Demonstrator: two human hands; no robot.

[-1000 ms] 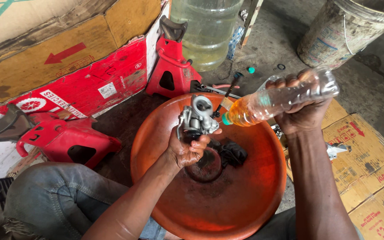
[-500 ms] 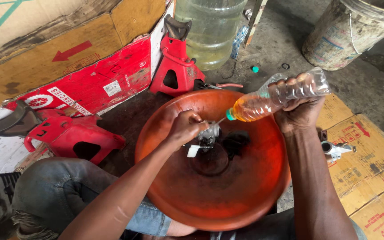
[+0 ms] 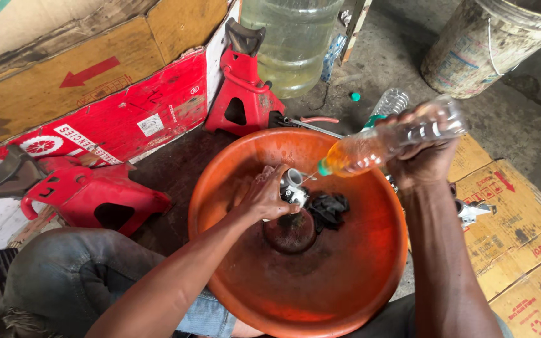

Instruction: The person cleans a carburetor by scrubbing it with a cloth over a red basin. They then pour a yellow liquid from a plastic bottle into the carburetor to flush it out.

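Note:
My left hand point(image 3: 264, 195) grips a small metal engine part point(image 3: 293, 188), holding it low inside a wide orange basin point(image 3: 370, 263). My right hand point(image 3: 422, 153) holds a clear plastic bottle point(image 3: 386, 141) tipped on its side, with amber liquid in it and a green neck. A thin stream runs from the bottle's mouth onto the metal part. A dark rag point(image 3: 328, 208) lies in the basin beside the part, above a dark puddle point(image 3: 289, 231) at the basin's centre.
Two red jack stands point(image 3: 242, 87) point(image 3: 92, 194) sit left and behind the basin. A large clear water jug point(image 3: 292, 37) stands at the back, a dirty bucket point(image 3: 489, 44) at top right. Flattened cardboard point(image 3: 508, 213) lies to the right, with pliers point(image 3: 311, 122) and another bottle point(image 3: 388, 103) behind the basin.
My left hand lowered the metal part from above the basin's rim down into the basin. The bottle stayed tipped and now streams liquid onto the part.

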